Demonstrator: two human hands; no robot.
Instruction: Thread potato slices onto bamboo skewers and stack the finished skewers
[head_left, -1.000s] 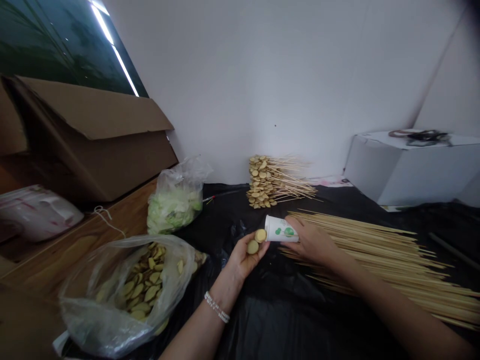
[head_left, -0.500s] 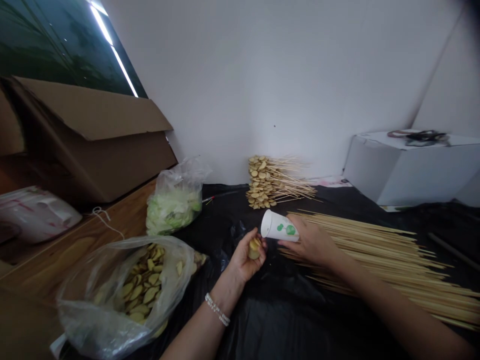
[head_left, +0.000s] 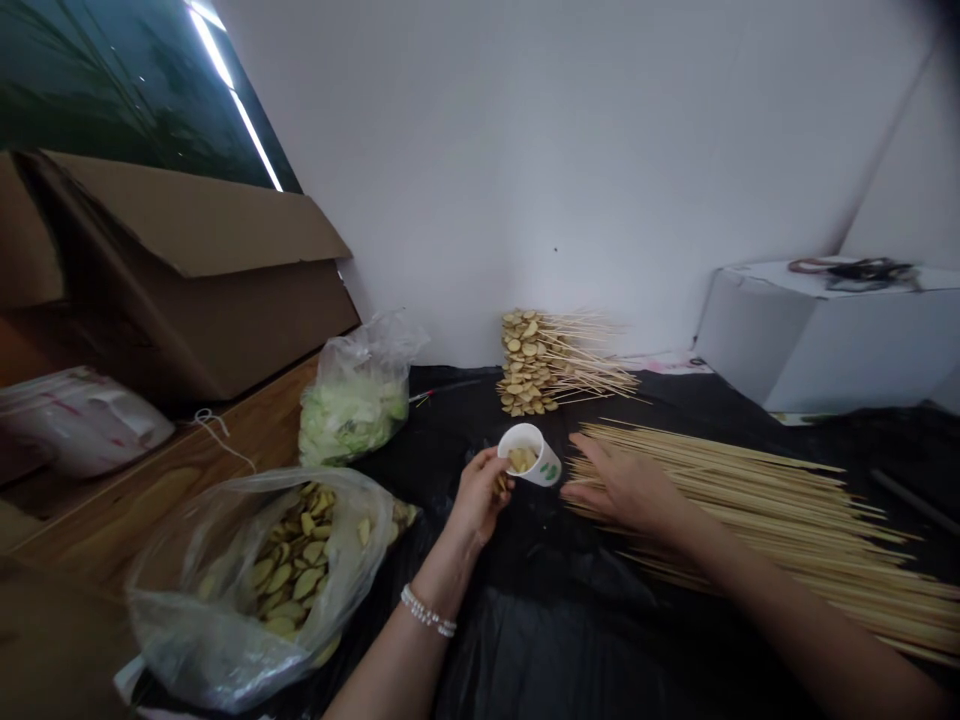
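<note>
A white paper cup (head_left: pixel 541 467) with green print stands on the black sheet (head_left: pixel 570 630), mouth up, with yellow slices (head_left: pixel 522 459) inside. My left hand (head_left: pixel 478 492) is right beside its left rim, fingers curled round a few yellow slices. My right hand (head_left: pixel 622 485) lies just right of the cup, apart from it, fingers stretched out over the near end of a wide heap of bare bamboo skewers (head_left: pixel 765 510). It holds nothing.
A clear bag of yellow slices (head_left: pixel 277 575) lies at the front left, and a bag of green leaves (head_left: pixel 349 410) behind it. Loaded skewers (head_left: pixel 536 365) are stacked by the wall. A cardboard box (head_left: pixel 195 270) stands left, a white box (head_left: pixel 817 335) right.
The cup was tipped on its side in my right hand with slices coming out into my left. Now it stands upright, my right hand has let go, and my left hand has closed.
</note>
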